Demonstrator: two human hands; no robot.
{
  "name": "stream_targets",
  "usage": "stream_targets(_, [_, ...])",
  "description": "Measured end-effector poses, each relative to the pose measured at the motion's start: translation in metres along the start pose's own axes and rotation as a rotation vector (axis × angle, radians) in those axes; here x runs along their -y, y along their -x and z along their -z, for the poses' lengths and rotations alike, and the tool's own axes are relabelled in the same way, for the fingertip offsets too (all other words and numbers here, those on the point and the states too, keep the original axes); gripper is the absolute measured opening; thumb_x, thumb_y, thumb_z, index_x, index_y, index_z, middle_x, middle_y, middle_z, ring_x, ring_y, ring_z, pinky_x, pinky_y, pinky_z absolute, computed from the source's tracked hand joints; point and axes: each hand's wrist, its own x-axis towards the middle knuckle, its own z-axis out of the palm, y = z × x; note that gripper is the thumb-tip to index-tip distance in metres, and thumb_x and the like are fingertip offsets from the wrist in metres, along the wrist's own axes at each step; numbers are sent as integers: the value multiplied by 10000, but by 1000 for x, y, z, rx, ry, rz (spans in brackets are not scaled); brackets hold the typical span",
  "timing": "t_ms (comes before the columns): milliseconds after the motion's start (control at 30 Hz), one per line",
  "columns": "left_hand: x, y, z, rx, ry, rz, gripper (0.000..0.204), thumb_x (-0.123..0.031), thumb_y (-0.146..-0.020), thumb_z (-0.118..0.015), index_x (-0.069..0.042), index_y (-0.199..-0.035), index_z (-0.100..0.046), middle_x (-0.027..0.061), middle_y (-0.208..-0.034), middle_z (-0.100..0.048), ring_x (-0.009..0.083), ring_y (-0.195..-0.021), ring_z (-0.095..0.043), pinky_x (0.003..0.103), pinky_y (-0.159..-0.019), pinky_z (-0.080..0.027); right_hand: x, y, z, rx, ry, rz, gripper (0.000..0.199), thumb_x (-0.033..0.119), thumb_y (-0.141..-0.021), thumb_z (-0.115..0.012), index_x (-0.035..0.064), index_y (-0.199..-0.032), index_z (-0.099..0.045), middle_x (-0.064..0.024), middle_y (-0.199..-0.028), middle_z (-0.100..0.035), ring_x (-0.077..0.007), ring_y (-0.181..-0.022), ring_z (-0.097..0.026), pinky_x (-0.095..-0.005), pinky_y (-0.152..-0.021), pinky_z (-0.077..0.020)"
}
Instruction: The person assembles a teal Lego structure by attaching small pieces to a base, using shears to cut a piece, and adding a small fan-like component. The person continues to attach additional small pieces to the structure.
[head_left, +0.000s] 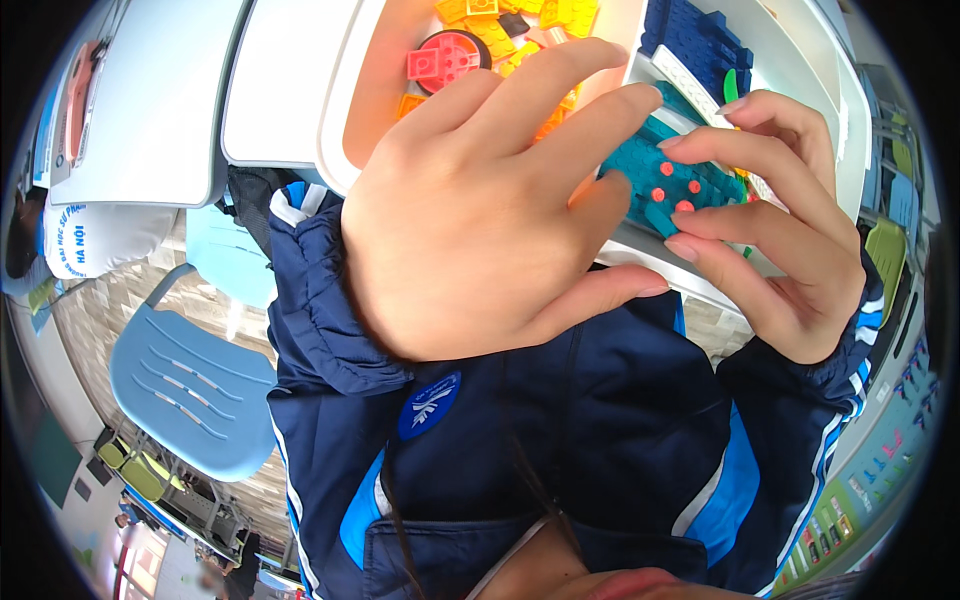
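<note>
My left hand spreads its fingers over the divider of a white bin; its palm faces down and nothing shows in its grasp. Its fingertips are close to teal building bricks in the right compartment. From the other side my right hand reaches to the same bricks, fingers curved and apart. Small round red pieces sit among the teal ones, beside the right index finger and thumb. Whether those fingertips touch a piece is hard to make out.
Yellow bricks and a pink-red wheel piece lie in the bin's left compartment. Dark blue bricks and a white strip are in the right one. White tabletops stand left, with a blue chair below them.
</note>
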Motion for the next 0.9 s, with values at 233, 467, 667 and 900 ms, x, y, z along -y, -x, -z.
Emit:
stream_targets(233, [8, 6, -16, -185, -103, -87, 421, -440, -629, -782, -52, -776, -713, 62, -1180, -583, 250, -1172, -561, 335, -787, -511, -7, 0, -22, -49, -39, -85, 140, 42, -693, -803, 38, -811, -727, -122, -1245, -648, -344, -1242, -463, -459, -1016, -397])
stream_targets(467, [8, 10, -27, -205, -60, -61, 408, -427, -622, -784, -54, -773, -713, 54, -1181, -580, 247, -1171, -560, 335, -811, -515, -8, -4, -30, -91, 66, -26, 154, 26, -674, -805, 43, -796, -713, -128, -1247, -638, -354, -1240, -471, -460, -978, -436])
stream_targets(667, [0, 3, -5, -109, 127, 24, 409, -432, -623, -783, -52, -753, -707, 45, -1180, -577, 239, -1161, -566, 324, -791, -519, -10, -6, -32, -107, 67, -13, 157, 20, -666, -798, 35, -773, -684, -140, -1237, -638, -369, -1195, -510, -463, -964, -449])
stream_targets(900, [2, 5, -10, -116, 169, 12, 408, -435, -637, -784, -49, -740, -700, 48, -1175, -576, 238, -1156, -572, 325, -763, -524, -8, -9, -33, -122, 51, 25, 147, -19, -652, -772, 21, -752, -673, -153, -1238, -634, -371, -1205, -521, -455, -953, -457])
